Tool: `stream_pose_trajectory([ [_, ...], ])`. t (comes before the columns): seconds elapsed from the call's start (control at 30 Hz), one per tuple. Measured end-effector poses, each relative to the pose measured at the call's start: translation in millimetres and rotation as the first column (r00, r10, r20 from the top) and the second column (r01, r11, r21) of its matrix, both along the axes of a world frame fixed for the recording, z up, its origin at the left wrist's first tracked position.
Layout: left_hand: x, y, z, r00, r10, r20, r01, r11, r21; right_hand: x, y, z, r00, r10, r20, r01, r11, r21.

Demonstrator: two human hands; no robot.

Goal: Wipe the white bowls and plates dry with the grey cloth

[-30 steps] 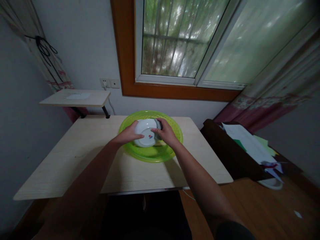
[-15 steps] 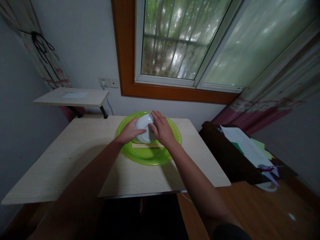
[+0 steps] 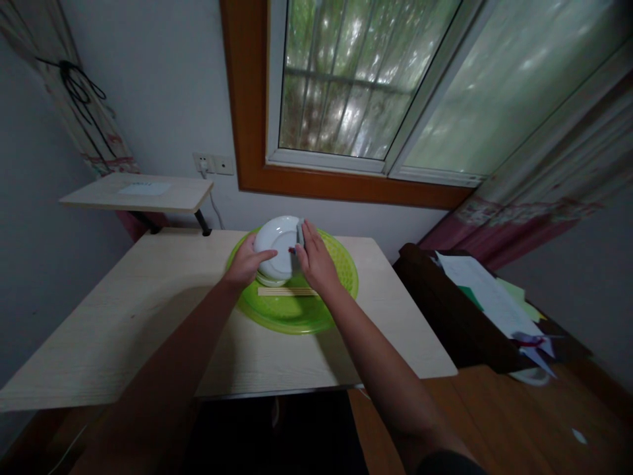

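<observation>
My left hand (image 3: 246, 261) grips a white plate (image 3: 277, 245) by its left side, thumb over the front. The plate is tilted up, its inner face towards me. At its right edge my right hand (image 3: 317, 258) presses a thin grey pad (image 3: 300, 233), its fingers straight and together; whether that is a sponge or a cloth I cannot tell. A small red mark shows by the right thumb. Below the plate another pale dish (image 3: 271, 281) rests in the round green tray (image 3: 291, 324). Light wooden chopsticks (image 3: 287, 291) lie across the tray, in front of the dish.
The tray stands on a pale wooden table (image 3: 168, 316). A small raised shelf (image 3: 138, 191) with a paper label is at the back left. Behind is a window (image 3: 346, 86) with a wooden frame. To the right, papers (image 3: 487, 290) lie on a dark brown piece of furniture.
The plate has turned to show its inner face and has moved slightly left, along with my left hand. My right hand stays near its right edge with the grey pad.
</observation>
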State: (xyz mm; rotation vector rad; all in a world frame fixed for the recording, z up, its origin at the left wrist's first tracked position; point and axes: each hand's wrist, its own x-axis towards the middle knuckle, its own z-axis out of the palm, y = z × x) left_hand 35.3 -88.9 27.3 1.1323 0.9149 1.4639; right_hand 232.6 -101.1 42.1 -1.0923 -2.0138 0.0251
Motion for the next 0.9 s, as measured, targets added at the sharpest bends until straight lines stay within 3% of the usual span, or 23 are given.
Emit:
stream_pose_trajectory([
  [0.13, 0, 1, -3.0, 1.000, 0.006, 0.003, -0.006, 1.000, 0.002, 4, 6, -13.5, 0.985, -0.088, -0.146, 0.069, 0.989, -0.131],
  [0.23, 0, 2, -5.2, 0.999, -0.015, -0.041, 0.016, 1.000, 0.018, 2, 5, -14.1, 0.980, -0.114, -0.163, 0.096, 0.989, -0.116],
  [0.43, 1, 0, -5.4, 0.975, -0.034, -0.220, 0.040, 0.999, 0.023, -9, -6, -1.5, 0.997, -0.040, 0.061, 0.036, 0.997, 0.063],
  [0.63, 5, 2, -5.7, 0.982, -0.113, -0.151, 0.120, 0.992, 0.037, -21, -18, 9.0, 0.954, 0.087, 0.288, -0.125, 0.986, 0.113],
  [0.77, 4, 2, -5.6, 0.980, -0.116, -0.161, 0.121, 0.992, 0.021, -17, -18, 9.9, 0.955, 0.103, 0.280, -0.139, 0.984, 0.115],
  [0.9, 2, 1, -5.9, 0.981, -0.093, -0.173, 0.095, 0.995, 0.008, -6, -12, 7.5, 0.986, 0.060, 0.153, -0.074, 0.993, 0.087],
])
